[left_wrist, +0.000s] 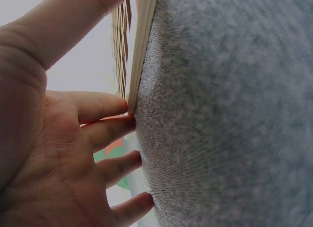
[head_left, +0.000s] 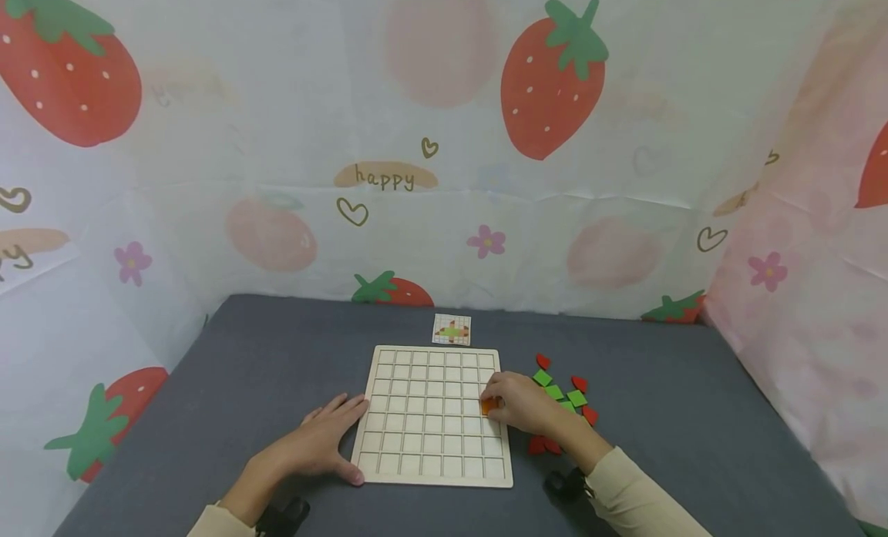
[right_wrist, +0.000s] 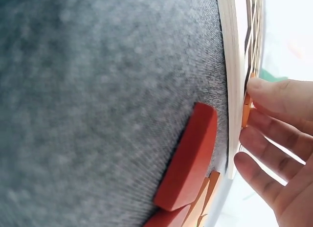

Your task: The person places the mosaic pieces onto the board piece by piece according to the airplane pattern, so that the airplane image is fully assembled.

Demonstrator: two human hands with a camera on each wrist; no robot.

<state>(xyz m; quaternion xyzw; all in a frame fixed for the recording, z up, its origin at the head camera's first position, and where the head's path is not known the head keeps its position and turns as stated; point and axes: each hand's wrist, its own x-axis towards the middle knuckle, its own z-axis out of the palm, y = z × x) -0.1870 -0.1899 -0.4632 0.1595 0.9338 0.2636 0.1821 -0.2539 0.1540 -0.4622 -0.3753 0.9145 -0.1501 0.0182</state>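
Observation:
A pale wooden grid board (head_left: 436,482) lies on the dark grey tabletop. Along its left edge rests my left hand (head_left: 315,441), fingers spread and fairly straight, thumb at the near left corner; in the left wrist view the fingertips touch the board's side. My right hand (head_left: 520,402) is over the board's right edge and pinches an orange tile (head_left: 489,406) at a right-hand square. The right wrist view shows the thumb and a finger at the tile (right_wrist: 246,109), low against the board. Whether it is fully seated cannot be told.
Right of the board lie several green square tiles (head_left: 553,392) and red rounded pieces (head_left: 580,384), partly hidden by the right forearm. A small pattern card (head_left: 452,330) lies behind the board. A strawberry-print cloth (head_left: 312,136) hangs around the table.

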